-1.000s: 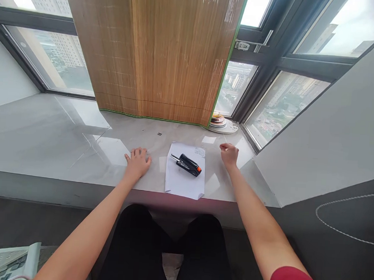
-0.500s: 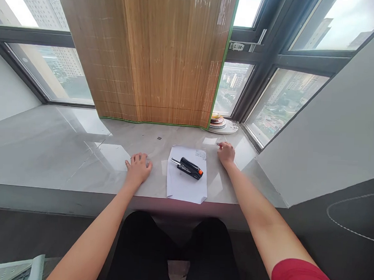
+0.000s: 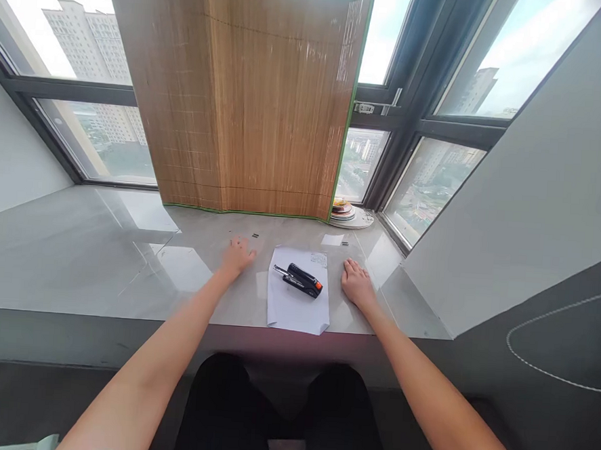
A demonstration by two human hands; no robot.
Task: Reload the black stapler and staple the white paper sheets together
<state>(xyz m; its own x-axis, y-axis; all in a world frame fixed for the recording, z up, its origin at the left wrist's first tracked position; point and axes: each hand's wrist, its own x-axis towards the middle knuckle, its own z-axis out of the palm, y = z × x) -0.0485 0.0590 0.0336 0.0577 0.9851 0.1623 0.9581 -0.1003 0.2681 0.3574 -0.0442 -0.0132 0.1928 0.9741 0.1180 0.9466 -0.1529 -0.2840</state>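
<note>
A black stapler (image 3: pixel 304 283) with an orange-red end lies opened out on a sheet of white paper (image 3: pixel 297 318). My left hand (image 3: pixel 238 255) is held out left of the paper, fingers apart, with nothing visible in it. Just beyond its fingers rests a small dark piece (image 3: pixel 255 236) that looks like short staple strips. To the right of the paper, my right hand (image 3: pixel 358 283) lies palm down on the sill, fingers stretched out. A similar small staple strip (image 3: pixel 345 243) lies past its fingertips, apart from them.
The wide grey window sill (image 3: pixel 89 266) carries everything. A bamboo mat (image 3: pixel 266 114) with green edging stands upright against the windows at the back. Stacked plates (image 3: pixel 350 217) sit in the back right corner. A sloping white wall (image 3: pixel 509 217) borders the right side.
My right hand has let go of the small staple strip, which now lies on the sill, and has drawn back towards me. My left hand has moved forward and right, towards the other small piece.
</note>
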